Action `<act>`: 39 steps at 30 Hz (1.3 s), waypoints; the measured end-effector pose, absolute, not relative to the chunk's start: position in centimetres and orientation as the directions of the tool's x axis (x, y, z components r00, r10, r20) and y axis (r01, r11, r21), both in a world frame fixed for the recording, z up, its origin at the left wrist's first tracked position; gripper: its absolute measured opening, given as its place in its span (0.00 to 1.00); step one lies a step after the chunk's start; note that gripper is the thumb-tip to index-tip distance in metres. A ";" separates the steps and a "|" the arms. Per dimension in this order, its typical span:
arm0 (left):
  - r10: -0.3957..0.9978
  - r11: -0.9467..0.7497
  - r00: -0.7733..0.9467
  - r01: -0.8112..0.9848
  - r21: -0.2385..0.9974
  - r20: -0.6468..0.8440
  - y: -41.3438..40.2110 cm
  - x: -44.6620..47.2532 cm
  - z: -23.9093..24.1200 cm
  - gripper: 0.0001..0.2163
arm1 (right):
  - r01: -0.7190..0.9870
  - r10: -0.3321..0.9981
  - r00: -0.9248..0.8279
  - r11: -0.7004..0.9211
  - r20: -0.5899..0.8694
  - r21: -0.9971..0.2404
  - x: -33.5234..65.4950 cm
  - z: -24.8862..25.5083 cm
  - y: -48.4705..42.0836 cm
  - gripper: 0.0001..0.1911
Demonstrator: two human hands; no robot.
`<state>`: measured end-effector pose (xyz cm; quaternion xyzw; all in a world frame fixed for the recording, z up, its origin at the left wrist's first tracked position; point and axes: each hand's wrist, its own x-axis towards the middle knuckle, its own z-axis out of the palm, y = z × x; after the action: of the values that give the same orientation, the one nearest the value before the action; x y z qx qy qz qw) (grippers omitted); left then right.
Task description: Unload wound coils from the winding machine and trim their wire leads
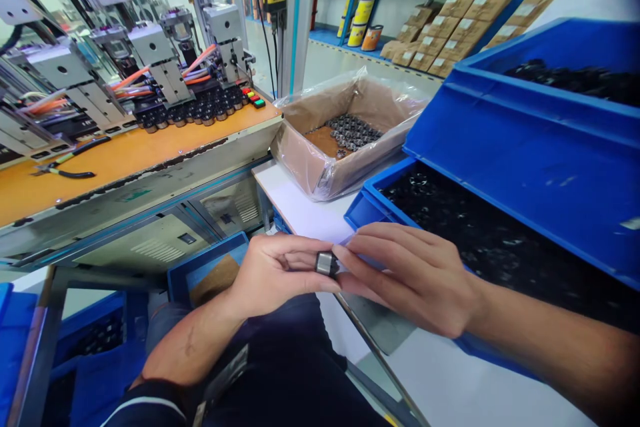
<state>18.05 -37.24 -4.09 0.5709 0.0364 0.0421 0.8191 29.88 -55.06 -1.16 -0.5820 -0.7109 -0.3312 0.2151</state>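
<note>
A small black part with a silver metal band point(327, 264) is held in front of my body. My left hand point(280, 271) pinches it between thumb and fingers. My right hand point(410, 273) reaches in from the right, its fingertips closed against the part's black end; the far fingers are partly hidden. Beyond the hands stands a plastic-lined cardboard box point(313, 170) with many small dark metal parts point(353, 131) in it. Beside my right hand is a blue bin point(367, 203) full of black pieces point(450, 220).
Another blue bin point(520, 147) with dark parts sits higher at the right. On the left, an orange-topped bench point(215, 137) carries machine fixtures point(160, 60), rows of black cylindrical parts point(200, 108) and pliers point(70, 163). More blue bins point(110, 380) lie low at the left.
</note>
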 end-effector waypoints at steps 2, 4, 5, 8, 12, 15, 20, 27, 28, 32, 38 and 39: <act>0.099 0.358 0.995 -0.005 0.934 -0.032 -37.5 18.1 -4.1 0.20 | 0.969 0.688 -0.230 0.099 0.688 0.226 29.8 -1.0 -55.0 0.05; 0.132 0.405 0.991 -0.041 0.913 -0.014 -38.2 18.2 -4.2 0.19 | 0.964 0.670 -0.242 0.082 0.702 0.254 29.6 -0.9 -54.9 0.05; 0.168 0.428 0.986 -0.087 0.900 0.015 -38.7 18.2 -4.4 0.19 | 0.957 0.654 -0.256 0.070 0.712 0.280 29.5 -1.0 -54.8 0.05; 0.331 0.391 0.932 -0.278 0.878 0.148 -40.0 18.4 -4.7 0.17 | 0.958 0.625 -0.235 0.022 0.744 0.285 29.3 -1.3 -54.6 0.06; 0.368 -0.002 0.817 -0.478 0.879 0.445 -39.4 18.4 -4.5 0.22 | 0.995 0.630 -0.101 0.073 0.770 0.070 28.9 -2.0 -54.7 0.11; 0.157 -0.360 0.705 -0.611 0.705 0.691 -37.8 18.3 -3.7 0.18 | 0.991 0.628 -0.037 0.125 0.777 -0.054 28.6 -2.3 -54.8 0.18; 0.051 -0.580 0.596 -0.635 0.510 0.801 -37.2 18.0 -3.4 0.16 | 0.980 0.674 0.003 0.143 0.738 -0.135 28.3 -2.2 -54.8 0.17; 0.277 -0.254 0.761 -0.531 0.808 0.587 -38.7 18.7 -5.0 0.17 | 0.985 0.595 0.018 0.126 0.804 -0.115 28.6 -2.6 -54.5 0.14; 0.288 -0.133 0.810 -0.494 0.859 0.510 -38.8 18.9 -5.2 0.17 | 0.988 0.587 0.026 0.108 0.809 -0.110 28.6 -2.6 -54.5 0.14; 0.101 0.390 0.970 -0.242 0.889 0.220 -39.1 19.4 -5.8 0.23 | 0.986 0.615 0.101 0.043 0.782 -0.161 28.8 -2.2 -54.5 0.13; 0.105 0.199 0.925 -0.379 0.904 0.365 -38.2 19.3 -6.0 0.21 | 0.979 0.638 0.095 0.078 0.764 -0.187 29.0 -1.8 -54.6 0.10; 0.128 0.056 0.881 -0.465 0.884 0.455 -37.8 19.3 -5.8 0.21 | 0.980 0.641 0.096 0.071 0.762 -0.183 29.0 -1.9 -54.6 0.10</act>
<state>19.31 -37.80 -5.80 0.6549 -0.1285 0.2071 0.7153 29.01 -54.55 -1.87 -0.6416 -0.6317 -0.2300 0.3694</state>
